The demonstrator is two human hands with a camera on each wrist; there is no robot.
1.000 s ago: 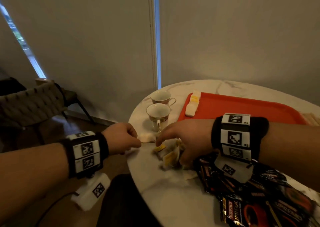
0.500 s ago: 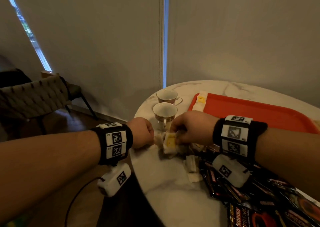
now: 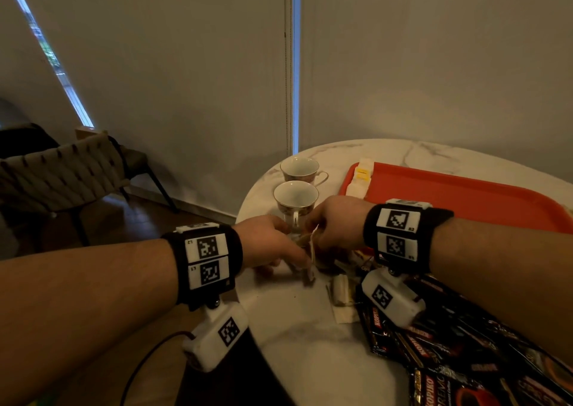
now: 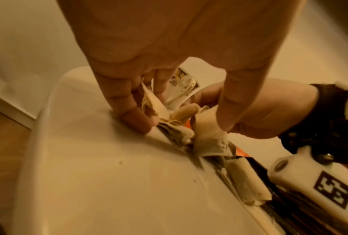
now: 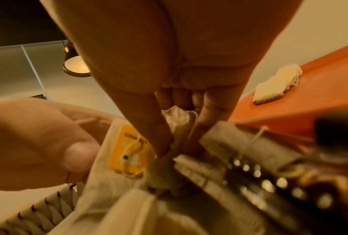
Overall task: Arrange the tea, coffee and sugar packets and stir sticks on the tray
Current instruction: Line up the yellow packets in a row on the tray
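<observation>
1. The right hand [image 3: 336,224] is pinching a soft, crumpled paper tea bag [image 5: 178,125] between thumb and fingers, seemingly to lift it clear of the others.
2. The left hand [image 3: 268,244] is curling its fingers [image 4: 135,118] round a loose bunch of pale paper tea bags [image 4: 175,120] just beside the right hand, fingertips down on the white marble worktop [image 3: 310,328]; it is probably steadying the bunch so the tangled strings are not dragging everything along.
3. A tea bag with a yellow paper tag [image 5: 129,152] is lying between the two hands, touching the left thumb.
4. Just beyond the hands, two white china teacups [image 3: 296,196] are standing upright, the nearer one close to the knuckles.
5. Beyond the right wrist, the orange plastic tray [image 3: 465,198] is lying on the worktop, with a row of white tea bags [image 3: 359,177] along its near-left rim, well apart from the held bunch.
6. Under and behind the right forearm, dark glossy coffee sachets [image 3: 449,359] are lying heaped, still off the tray.
7. Stir sticks and sugar packets are not identifiable.
</observation>
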